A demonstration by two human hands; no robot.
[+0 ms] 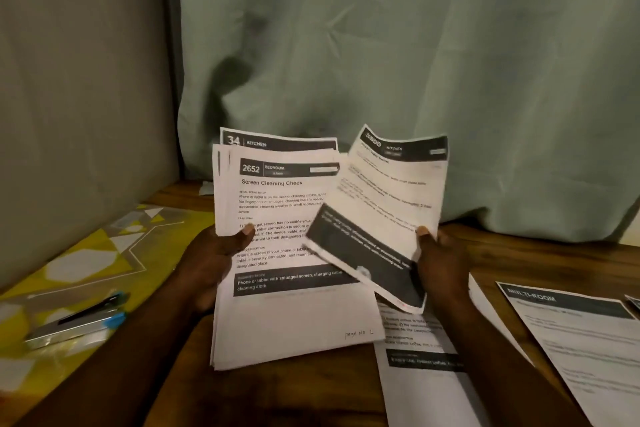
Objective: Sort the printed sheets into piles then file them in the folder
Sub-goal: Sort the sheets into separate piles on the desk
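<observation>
Over the wooden desk (519, 253), both hands are up and busy. The left hand (211, 263) comes in from the lower left, palm behind a thick stack of printed sheets (287, 322), thumb pressed flat across the front page headed "2652 BEDROOM", so that grip is clamped on the stack. The stack leans back, its top fanned, a "34 KITCHEN" page peeking out behind. The right hand (440, 263) rises from the lower right and pinches a single KITCHEN sheet (391, 204) at its right edge, thumb on the front, grip closed on the paper. That sheet tilts and curls, its lower corner overlapping the stack's front. Beneath the right forearm a sorted pile (422, 385) lies flat on the desk, with a MULTI-ROOM pile (581, 340) just beside it. Off to the left lies the yellow patterned folder (86, 263).
</observation>
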